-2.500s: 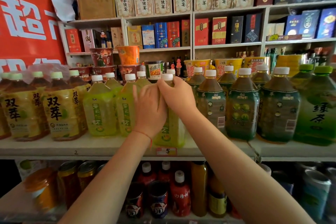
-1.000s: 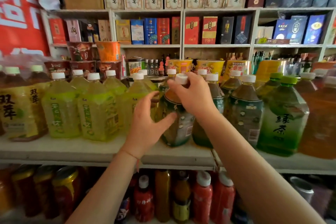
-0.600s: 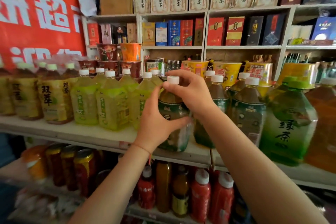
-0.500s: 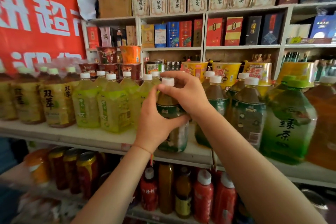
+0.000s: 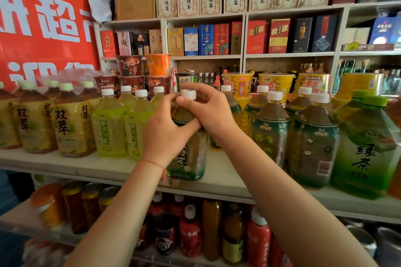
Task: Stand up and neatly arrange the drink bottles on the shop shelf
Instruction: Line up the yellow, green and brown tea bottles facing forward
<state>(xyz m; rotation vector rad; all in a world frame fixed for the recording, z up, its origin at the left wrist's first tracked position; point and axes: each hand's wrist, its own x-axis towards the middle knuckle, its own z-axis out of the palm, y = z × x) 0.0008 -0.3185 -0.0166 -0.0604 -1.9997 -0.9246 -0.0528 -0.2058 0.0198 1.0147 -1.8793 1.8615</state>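
A dark tea bottle (image 5: pixel 191 154) with a white cap and a dark green label stands upright near the front edge of the white shelf (image 5: pixel 86 167). My left hand (image 5: pixel 165 134) wraps round its body. My right hand (image 5: pixel 208 110) grips its neck just under the cap. To its left stand light green bottles (image 5: pixel 110 128) and yellow-labelled tea bottles (image 5: pixel 69 123). On its right is a row of matching dark tea bottles (image 5: pixel 312 143), then big green-capped green tea bottles (image 5: pixel 366 154).
Instant noodle cups (image 5: pixel 238 84) stand behind the bottle row. Boxed goods (image 5: pixel 206 39) fill the wall shelves at the back. A lower shelf holds red bottles (image 5: pixel 258 243) and jars (image 5: pixel 76 206). A red banner (image 5: pixel 43 24) hangs at the left.
Both hands left a light green bottle and took hold of the dark tea bottle. They keep their grip on it near the shelf's front edge; the camera has shifted slightly.
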